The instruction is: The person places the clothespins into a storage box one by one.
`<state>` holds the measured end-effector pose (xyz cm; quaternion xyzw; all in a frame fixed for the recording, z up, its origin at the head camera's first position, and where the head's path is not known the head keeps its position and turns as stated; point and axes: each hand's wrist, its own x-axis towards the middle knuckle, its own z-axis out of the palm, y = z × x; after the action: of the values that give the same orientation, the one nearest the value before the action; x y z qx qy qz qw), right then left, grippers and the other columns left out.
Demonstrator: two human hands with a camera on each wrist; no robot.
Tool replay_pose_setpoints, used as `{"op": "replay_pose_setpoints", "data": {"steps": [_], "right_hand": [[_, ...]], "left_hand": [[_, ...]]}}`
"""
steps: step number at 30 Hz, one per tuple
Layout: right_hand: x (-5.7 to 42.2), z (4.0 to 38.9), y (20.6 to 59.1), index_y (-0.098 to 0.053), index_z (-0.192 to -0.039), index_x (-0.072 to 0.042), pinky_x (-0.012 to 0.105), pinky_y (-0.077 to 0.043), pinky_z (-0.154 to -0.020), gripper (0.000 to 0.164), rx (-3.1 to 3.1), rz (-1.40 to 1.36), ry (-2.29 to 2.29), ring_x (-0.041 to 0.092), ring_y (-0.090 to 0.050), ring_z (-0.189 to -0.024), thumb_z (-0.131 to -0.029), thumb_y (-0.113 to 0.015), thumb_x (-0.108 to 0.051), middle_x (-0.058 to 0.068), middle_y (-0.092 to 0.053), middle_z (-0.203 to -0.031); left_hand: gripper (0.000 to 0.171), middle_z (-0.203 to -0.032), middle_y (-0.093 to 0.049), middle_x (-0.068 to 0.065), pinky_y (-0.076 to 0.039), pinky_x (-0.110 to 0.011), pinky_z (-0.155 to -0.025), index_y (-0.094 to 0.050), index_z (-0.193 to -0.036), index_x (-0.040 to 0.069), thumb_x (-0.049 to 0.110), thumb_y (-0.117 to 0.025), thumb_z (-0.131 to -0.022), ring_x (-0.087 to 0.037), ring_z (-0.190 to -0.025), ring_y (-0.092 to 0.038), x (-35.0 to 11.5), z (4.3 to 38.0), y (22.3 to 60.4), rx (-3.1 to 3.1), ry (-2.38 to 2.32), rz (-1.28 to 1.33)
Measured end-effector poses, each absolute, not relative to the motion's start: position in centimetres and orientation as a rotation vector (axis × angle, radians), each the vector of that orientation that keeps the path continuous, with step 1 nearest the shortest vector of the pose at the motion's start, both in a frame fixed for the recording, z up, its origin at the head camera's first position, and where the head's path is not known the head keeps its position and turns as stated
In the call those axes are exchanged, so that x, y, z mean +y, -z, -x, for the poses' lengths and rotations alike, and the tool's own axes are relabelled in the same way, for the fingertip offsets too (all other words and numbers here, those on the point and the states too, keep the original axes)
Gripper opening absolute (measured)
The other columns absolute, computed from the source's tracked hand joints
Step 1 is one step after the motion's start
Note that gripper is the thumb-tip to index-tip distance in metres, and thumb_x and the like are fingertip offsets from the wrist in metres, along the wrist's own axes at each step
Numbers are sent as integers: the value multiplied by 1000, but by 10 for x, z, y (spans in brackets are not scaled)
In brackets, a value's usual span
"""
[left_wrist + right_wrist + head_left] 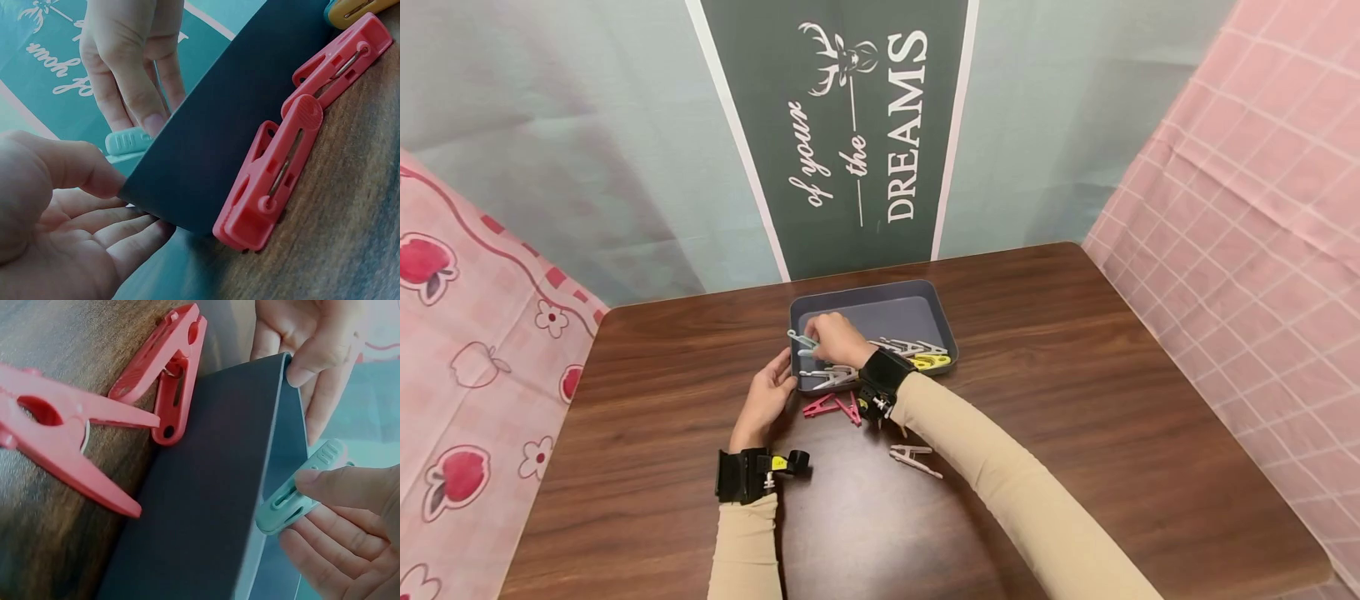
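Observation:
My right hand (841,340) pinches a mint-green clothespin (300,487) between thumb and fingers, over the left end of a dark grey tray (887,315). My left hand (767,398) grips the tray's near-left corner, thumb at the rim and fingers on the other side of the wall. Light grey clothespins (831,379) lie inside along the near wall, and a yellow clothespin (931,362) sits by the near-right corner. Part of the tray's contents is hidden behind my right hand and wrist.
Two red clothespins (269,181) are on the wooden table (1075,400) right against the tray's near wall. Closer to me lies a pale pinkish clothespin (913,458), below my right forearm. Hanging cloths (1037,125) surround the table's back and sides.

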<state>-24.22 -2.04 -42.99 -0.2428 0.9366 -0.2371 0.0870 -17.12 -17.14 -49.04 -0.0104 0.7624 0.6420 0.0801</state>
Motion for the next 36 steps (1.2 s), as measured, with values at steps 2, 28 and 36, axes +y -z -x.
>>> {"op": "replay_pose_setpoints", "data": {"steps": [2,28,36], "right_hand": [[-21,243,432,-71,-102,-6,25,-55,-75,21,2783,716,712,18,-66,-86,-81,-73,-6,8,-73,-93],[-23,251,452,-72,-100,-5,34,-58,-83,21,2846,629,628,22,-67,-93,-79,-74,-5,9,-73,-97],[-24,258,459,-71,-102,-6,27,-56,-78,25,2828,511,831,19,-67,-88,-77,-77,-9,8,-73,-94]], "left_hand": [[59,-156,-25,-30,-30,-41,-118,-21,-150,-8,-9,-40,-94,-39,-145,-31,-171,171,490,2280,-1907,27],[58,-157,-23,-29,-29,-42,-118,-20,-149,-9,-10,-38,-94,-39,-145,-29,-172,170,490,2210,-1982,32],[58,-156,-25,-29,-31,-42,-117,-22,-149,-9,-9,-39,-94,-39,-144,-32,-172,171,491,2231,-1974,40]]}}
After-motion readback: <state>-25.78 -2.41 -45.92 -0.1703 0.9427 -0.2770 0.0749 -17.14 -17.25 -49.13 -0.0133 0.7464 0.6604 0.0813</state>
